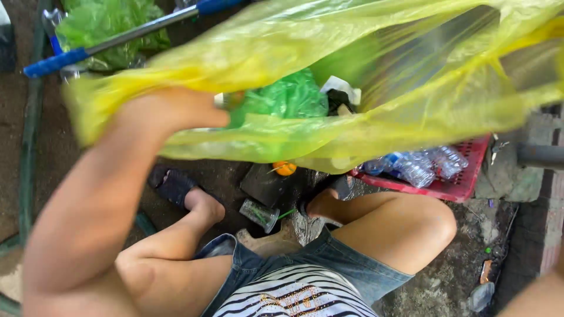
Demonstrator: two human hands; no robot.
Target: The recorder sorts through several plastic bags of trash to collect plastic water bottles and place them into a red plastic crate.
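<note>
Head view: a translucent yellow plastic bag (376, 100), already holding green rubbish, is gripped by the left hand (167, 111); right-hand fingers cannot be told; clear plastic bottles (420, 164) are left in the red crate (464, 185).

You are in an outdoor yard used for sorting waste. The ground (464, 276) is bare, wet dirt strewn with litter. A red crate (458, 186) holds empty plastic bottles (414, 167). A yellow bag (364, 94) contains mixed refuse. A green hose (26, 147) runs along the left edge, and a brick wall (549, 235) stands at right.
</note>
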